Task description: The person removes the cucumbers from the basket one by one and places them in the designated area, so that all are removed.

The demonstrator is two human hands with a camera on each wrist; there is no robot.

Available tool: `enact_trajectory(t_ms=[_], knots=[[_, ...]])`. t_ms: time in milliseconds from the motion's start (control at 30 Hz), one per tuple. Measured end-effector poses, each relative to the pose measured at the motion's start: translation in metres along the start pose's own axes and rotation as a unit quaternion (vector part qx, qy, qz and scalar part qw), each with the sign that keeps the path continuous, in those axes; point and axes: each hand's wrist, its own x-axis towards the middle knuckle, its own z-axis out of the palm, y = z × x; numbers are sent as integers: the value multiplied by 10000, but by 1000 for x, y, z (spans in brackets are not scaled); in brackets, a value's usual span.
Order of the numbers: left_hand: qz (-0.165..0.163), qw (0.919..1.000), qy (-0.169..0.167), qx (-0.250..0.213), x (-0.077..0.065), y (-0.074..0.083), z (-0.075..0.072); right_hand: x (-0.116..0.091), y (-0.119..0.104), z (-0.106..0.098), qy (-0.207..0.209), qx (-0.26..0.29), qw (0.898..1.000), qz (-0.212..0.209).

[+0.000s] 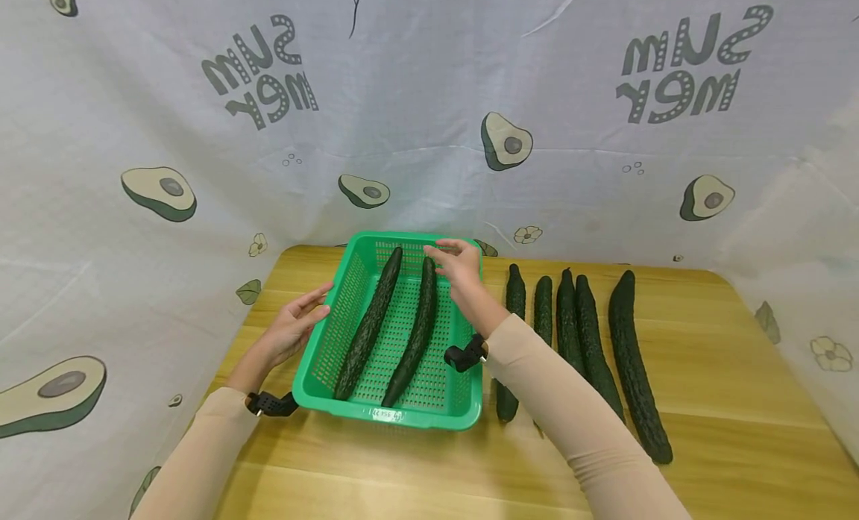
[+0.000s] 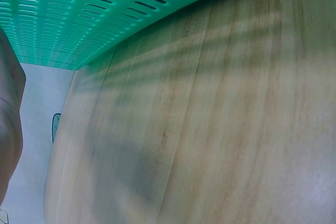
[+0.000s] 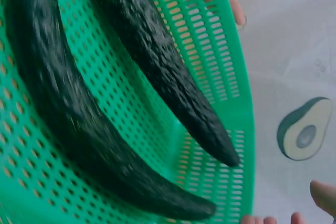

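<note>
Cucumber (image 1: 419, 330) by right hand (image 1: 461, 268) likely stiff, snappable, so grip mid-length; that hand's empty, left hand (image 1: 290, 329) loose at basket (image 1: 429, 418) rim.

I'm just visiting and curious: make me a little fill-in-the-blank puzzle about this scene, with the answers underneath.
1. The basket is coloured ____.
2. Inside it, the number of cucumbers is ____.
3. On the table beside the basket, the number of loose cucumbers is ____.
4. The hand nearer the loose cucumbers is the person's ____ one.

Missing words: green; two; five; right.
</note>
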Motion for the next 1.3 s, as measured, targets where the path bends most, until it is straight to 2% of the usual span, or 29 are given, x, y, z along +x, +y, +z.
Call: enact_trajectory(t_ms=[267, 567, 733, 900, 1100, 1300], knots=[[11, 10000, -34, -54, 0, -1, -1, -2, 27, 10, 532, 0, 9983, 244], [28, 9999, -62, -105, 0, -2, 0, -5, 43, 13, 711, 97, 9959, 549], [59, 9999, -11, -152, 1, -3, 0, -4, 45, 12, 651, 131, 9950, 751], [67, 9999, -50, -138, 1, -2, 0, 0, 52, 10, 456, -17, 9924, 1141], [41, 10000, -38, -29, 1, -2, -1, 4, 58, 8, 75, -608, 9845, 1644], [37, 10000, -30, 0, 0, -1, -1, 4, 60, 8, -212, -1008, 9783, 1800]])
